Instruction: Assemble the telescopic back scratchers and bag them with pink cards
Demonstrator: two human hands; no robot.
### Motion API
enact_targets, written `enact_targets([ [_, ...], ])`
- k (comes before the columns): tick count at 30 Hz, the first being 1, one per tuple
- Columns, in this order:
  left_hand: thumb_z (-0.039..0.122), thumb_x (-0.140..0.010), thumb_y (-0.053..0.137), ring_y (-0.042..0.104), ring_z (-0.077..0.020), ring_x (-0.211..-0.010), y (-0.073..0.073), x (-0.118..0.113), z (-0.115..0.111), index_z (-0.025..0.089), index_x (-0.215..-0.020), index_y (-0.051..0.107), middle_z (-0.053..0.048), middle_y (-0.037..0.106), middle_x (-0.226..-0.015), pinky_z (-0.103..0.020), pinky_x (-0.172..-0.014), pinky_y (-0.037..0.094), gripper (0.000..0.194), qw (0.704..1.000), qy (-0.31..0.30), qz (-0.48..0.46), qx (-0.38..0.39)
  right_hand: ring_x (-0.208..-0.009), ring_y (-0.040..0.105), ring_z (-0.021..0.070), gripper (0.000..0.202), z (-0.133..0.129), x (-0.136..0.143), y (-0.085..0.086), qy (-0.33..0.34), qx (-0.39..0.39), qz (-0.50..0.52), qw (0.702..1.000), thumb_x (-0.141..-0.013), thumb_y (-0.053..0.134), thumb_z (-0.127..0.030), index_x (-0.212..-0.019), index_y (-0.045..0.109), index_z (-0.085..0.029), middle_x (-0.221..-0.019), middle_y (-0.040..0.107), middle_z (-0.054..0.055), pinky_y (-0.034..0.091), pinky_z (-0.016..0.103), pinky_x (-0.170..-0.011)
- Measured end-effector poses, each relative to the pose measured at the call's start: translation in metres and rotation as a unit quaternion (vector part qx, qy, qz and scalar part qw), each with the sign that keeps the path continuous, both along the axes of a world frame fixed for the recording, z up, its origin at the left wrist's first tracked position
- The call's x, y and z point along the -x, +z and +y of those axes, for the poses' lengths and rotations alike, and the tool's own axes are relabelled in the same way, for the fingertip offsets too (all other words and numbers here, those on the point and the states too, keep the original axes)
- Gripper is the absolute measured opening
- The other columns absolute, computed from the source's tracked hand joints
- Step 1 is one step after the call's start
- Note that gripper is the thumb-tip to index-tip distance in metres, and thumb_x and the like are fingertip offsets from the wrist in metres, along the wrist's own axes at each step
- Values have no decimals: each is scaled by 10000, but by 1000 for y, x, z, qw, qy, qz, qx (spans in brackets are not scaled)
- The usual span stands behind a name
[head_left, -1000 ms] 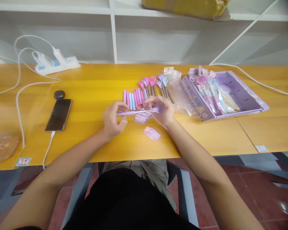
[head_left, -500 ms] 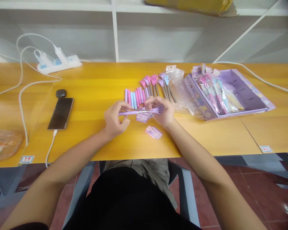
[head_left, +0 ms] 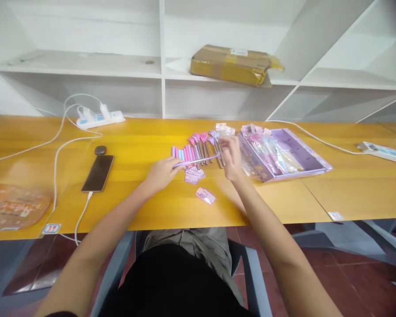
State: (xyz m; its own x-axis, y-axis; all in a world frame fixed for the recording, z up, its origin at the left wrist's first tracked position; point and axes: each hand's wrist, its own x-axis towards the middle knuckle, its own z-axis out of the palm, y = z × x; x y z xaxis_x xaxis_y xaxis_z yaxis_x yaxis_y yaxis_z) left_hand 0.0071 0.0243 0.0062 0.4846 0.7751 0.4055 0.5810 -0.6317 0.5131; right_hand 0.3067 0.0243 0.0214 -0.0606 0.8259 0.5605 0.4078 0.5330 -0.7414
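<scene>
My left hand (head_left: pixel 161 174) grips the purple handle of a small hand-shaped scratcher (head_left: pixel 198 161), whose metal rod points right. Its purple head ends beside my right hand (head_left: pixel 231 156), which is raised with its fingers apart and holds nothing. Behind them lie several pink, purple and blue handle tubes (head_left: pixel 185 152) in a row. Further right are several metal rods with pink, purple and blue hand-shaped heads (head_left: pixel 203 137). Small printed cards (head_left: pixel 192 175) lie under the scratcher, and more cards (head_left: pixel 205 196) are nearer me.
A purple box (head_left: pixel 317 163) holds bagged scratchers, with clear bags (head_left: pixel 249 163) beside it. At left are a phone (head_left: pixel 98 173), a black case (head_left: pixel 100 150), a power strip (head_left: pixel 100 119) and cables. A taped carton (head_left: pixel 229 66) sits on the shelf.
My right hand has let go of the scratcher's head and moved off to the right, opening. My left hand still holds the handle. The view has tilted up, showing more shelf.
</scene>
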Motion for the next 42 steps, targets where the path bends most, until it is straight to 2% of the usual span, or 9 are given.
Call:
enact_targets([
  [6, 448, -1134, 517, 736, -221, -804, 34, 15, -11, 270, -1000, 796, -28, 822, -948, -312, -709, 491, 357, 998, -31, 48, 16, -1233, 587, 371, 361, -48, -10, 10, -94, -182, -439, 875, -1080, 605, -321, -1423, 675, -233, -1390, 675, 189, 417, 571, -1100],
  [12, 500, -1120, 536, 705, -230, -683, 39, 14, -49, 247, -961, 724, -42, 771, -829, -306, -606, 423, 353, 987, -43, 153, 2, -955, 553, 295, 288, -71, 10, 15, -71, -238, -529, 811, -1109, 496, -135, -1093, 781, -177, -1073, 731, 145, 435, 466, -954],
  [16, 435, -1111, 571, 716, -270, -668, 30, 5, -74, 225, -1022, 706, -91, 773, -840, -324, -593, 420, 265, 968, 7, 243, -66, -917, 542, 284, 267, -87, 29, 16, -55, -250, -542, 800, -1107, 523, -141, -1081, 786, -172, -1025, 716, 129, 415, 441, -899],
  [20, 416, -1140, 510, 735, -255, -711, 44, 9, -87, 224, -1073, 692, -90, 778, -864, -305, -587, 406, 273, 952, 7, 281, -120, -911, 542, 280, 254, -103, 34, 31, -65, -262, -536, 800, -1112, 527, -168, -1094, 779, -187, -1022, 724, 120, 407, 427, -878],
  [23, 428, -1141, 501, 726, -251, -719, 68, 36, -85, 222, -1058, 686, -91, 777, -867, -307, -597, 417, 289, 939, 19, 316, -136, -937, 559, 278, 264, -114, 2, 47, -91, -274, -529, 798, -1113, 504, -163, -1099, 767, -181, -1063, 744, 130, 416, 422, -874],
  [27, 447, -1134, 511, 730, -250, -804, 93, 111, -71, 223, -947, 657, -72, 761, -868, -304, -654, 431, 326, 920, 45, 366, -129, -1050, 637, 253, 277, -131, -105, 49, -136, -287, -504, 803, -1099, 496, -142, -1177, 757, -194, -1173, 783, 120, 434, 387, -897],
  [32, 411, -1153, 469, 659, -211, -740, 87, 179, -68, 210, -856, 628, -55, 700, -778, -298, -633, 359, 392, 917, 29, 363, -165, -974, 692, 205, 257, -167, -220, 21, -259, -239, -506, 787, -1075, 542, -163, -1119, 781, -246, -1168, 845, 93, 439, 357, -844],
  [36, 435, -1161, 447, 618, -194, -665, 75, 180, -75, 215, -797, 595, -31, 656, -710, -321, -597, 293, 451, 919, -12, 344, -193, -965, 716, 215, 235, -193, -238, 5, -279, -149, -522, 792, -1084, 571, -232, -1114, 801, -271, -1187, 853, 105, 433, 375, -841],
  [42, 437, -1146, 447, 675, -211, -740, 75, 178, -80, 215, -816, 615, -44, 690, -775, -311, -642, 343, 432, 924, -1, 361, -121, -996, 722, 233, 207, -210, -238, -4, -301, -151, -495, 801, -1077, 611, -240, -1176, 789, -274, -1171, 858, 100, 464, 378, -864],
])
